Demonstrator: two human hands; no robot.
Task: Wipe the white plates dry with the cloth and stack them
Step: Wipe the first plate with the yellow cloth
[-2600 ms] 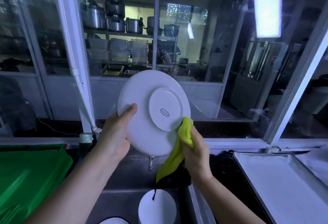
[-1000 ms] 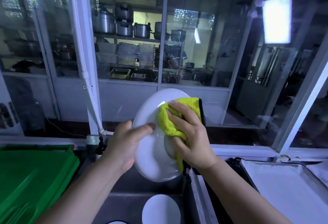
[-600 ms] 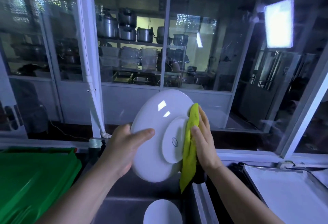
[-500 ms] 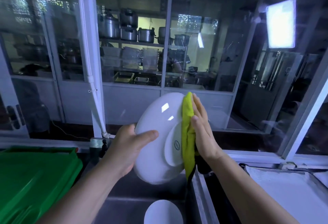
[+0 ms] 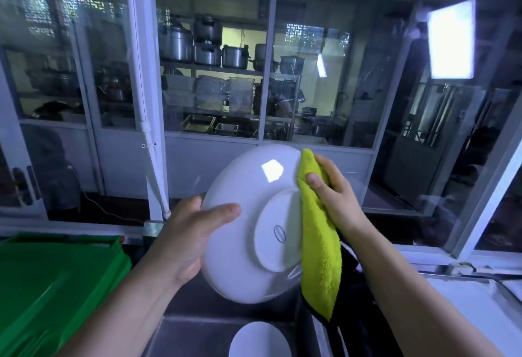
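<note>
The plate (image 5: pixel 243 246) is held on edge over the sink (image 5: pixel 192 328), underside twd camera, its rim gripped by the L hand (image 5: pixel 186 241). The cloth (image 5: pixel 319 246) is pinched in the R hand (image 5: pixel 336 192) & pressed to the opposite rim; a second plate (image 5: pixel 258 341) lies below.

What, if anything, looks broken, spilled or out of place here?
Nothing stands out. The left hand holds the white plate, unchipped as far as shown; the right hand pinches the yellow cloth over its rim.

Fingers of left hand (image 5: pixel 180 241) behind plate (image 5: pixel 240 266); lower plate (image 5: pixel 258 341) partly off-frame.
</note>
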